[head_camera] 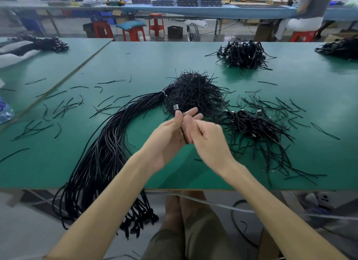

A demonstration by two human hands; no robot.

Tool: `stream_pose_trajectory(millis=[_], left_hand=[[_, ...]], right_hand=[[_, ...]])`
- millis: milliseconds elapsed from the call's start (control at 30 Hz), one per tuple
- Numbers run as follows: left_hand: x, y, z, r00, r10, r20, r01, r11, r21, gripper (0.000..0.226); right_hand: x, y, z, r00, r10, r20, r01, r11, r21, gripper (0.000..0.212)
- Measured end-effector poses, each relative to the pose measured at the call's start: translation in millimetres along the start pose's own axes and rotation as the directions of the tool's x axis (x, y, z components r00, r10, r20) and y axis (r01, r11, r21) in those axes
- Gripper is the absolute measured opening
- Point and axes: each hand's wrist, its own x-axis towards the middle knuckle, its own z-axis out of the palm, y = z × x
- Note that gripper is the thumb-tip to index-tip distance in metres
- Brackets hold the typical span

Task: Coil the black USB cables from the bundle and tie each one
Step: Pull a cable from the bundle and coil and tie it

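Observation:
Both hands meet above the middle of the green table (135,62). My left hand (168,139) grips a coiled black USB cable (183,133), and its silver plug (176,107) sticks up past my fingers. My right hand (205,137) pinches the same coil from the right. A long bundle of black cables (108,143), bound by a white tie, runs from mid-table down over the front edge at left. Behind my hands lies a heap of black twist ties (195,93). A pile of coiled cables (253,126) sits to the right.
Loose twist ties (64,106) are scattered over the table left and right. Another cable pile (244,54) lies far right, with more at the right edge (341,48) and far left (48,43). A plastic bottle (5,112) stands at the left edge. A seated person (311,7) works at the back bench.

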Motion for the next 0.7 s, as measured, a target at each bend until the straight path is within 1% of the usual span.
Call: stream_pose_trajectory(millis=[67,100,133,167,200,233,267,300,333,367,400,433,467,500,533,567,600,633,700], left_hand=[[-1.8,1.2,6.9,0.999,-0.035,0.024,0.037,0.994,-0.105,0.051],[-1.8,3.5,7.1,1.0,-0.022,-0.003,0.021,0.984,-0.174,0.049],[-1.1,7.5,4.1,0.998,-0.003,-0.064,-0.014,0.964,-0.264,0.045],[-2.0,13.6,-0.2,0.993,-0.002,-0.122,-0.046,0.919,-0.39,0.041],[-3.4,21.4,-5.5,0.99,-0.021,-0.14,-0.061,0.831,-0.552,0.038],[-4.9,29.0,-10.3,0.993,-0.029,-0.116,-0.06,0.716,-0.695,0.037],[-7.3,34.3,-15.2,0.997,-0.021,-0.068,-0.038,0.648,-0.761,0.037],[-9.8,37.0,-18.0,0.999,-0.02,-0.032,-0.011,0.669,-0.743,0.037],[-12.5,37.7,-18.7,1.0,-0.017,-0.009,0.007,0.757,-0.654,0.037],[-15.3,36.2,-18.9,1.0,-0.006,0.009,0.009,0.867,-0.498,0.038],[-18.0,33.9,-18.6,1.0,0.006,0.015,-0.002,0.961,-0.275,0.039],[-20.0,30.6,-18.2,0.999,0.025,0.02,-0.024,1.0,-0.016,0.041],[-21.3,27.2,-17.5,0.999,0.034,0.04,-0.042,0.974,0.223,0.041],[-21.9,23.1,-17.0,0.997,0.028,0.069,-0.054,0.906,0.419,0.04],[-22.4,18.8,-16.3,0.995,0.009,0.097,-0.064,0.814,0.578,0.04],[-22.2,13.5,-15.2,0.995,-0.005,0.104,-0.07,0.712,0.698,0.041],[-21.3,8.5,-14.4,0.996,0.006,0.084,-0.069,0.629,0.775,0.041],[-19.5,3.7,-13.9,0.998,0.052,0.039,-0.062,0.59,0.805,0.04],[-15.3,-3.8,-12.6,0.977,0.204,-0.054,-0.081,0.601,0.795,0.032]], right_hand=[[-3.5,2.0,4.3,1.0,-0.006,0.029,0.007,1.0,-0.02,0.06],[-4.2,4.7,4.7,0.999,-0.002,0.042,0.003,1.0,-0.012,0.061],[-4.7,8.6,4.2,0.998,0.008,0.059,-0.008,1.0,-0.009,0.063],[-5.9,13.2,3.1,0.996,0.025,0.085,-0.024,1.0,-0.016,0.065],[-7.4,18.6,1.7,0.992,0.046,0.117,-0.043,0.999,-0.027,0.067],[-8.6,24.3,0.5,0.987,0.067,0.148,-0.062,0.997,-0.035,0.067],[-9.4,30.0,-0.4,0.981,0.091,0.17,-0.086,0.996,-0.036,0.068],[-8.9,34.4,-1.5,0.977,0.111,0.183,-0.105,0.994,-0.041,0.068],[-6.7,37.7,-2.6,0.974,0.121,0.193,-0.113,0.992,-0.054,0.068],[-3.1,39.9,-3.5,0.972,0.121,0.202,-0.108,0.991,-0.077,0.069],[1.6,41.2,-4.9,0.971,0.117,0.206,-0.096,0.99,-0.108,0.069],[7.0,41.4,-7.0,0.973,0.113,0.202,-0.085,0.986,-0.145,0.068],[12.5,41.6,-9.4,0.975,0.118,0.186,-0.083,0.979,-0.186,0.067],[17.5,42.2,-11.5,0.979,0.128,0.158,-0.091,0.971,-0.222,0.067],[21.8,42.9,-13.1,0.984,0.136,0.119,-0.104,0.965,-0.243,0.067],[24.6,42.9,-13.6,0.988,0.137,0.072,-0.117,0.964,-0.24,0.067],[25.8,41.5,-13.0,0.99,0.137,0.028,-0.128,0.968,-0.216,0.067],[25.9,38.1,-11.3,0.991,0.135,-0.004,-0.134,0.975,-0.178,0.066],[23.6,26.8,-5.3,0.989,0.14,-0.034,-0.143,0.987,-0.07,0.067]])
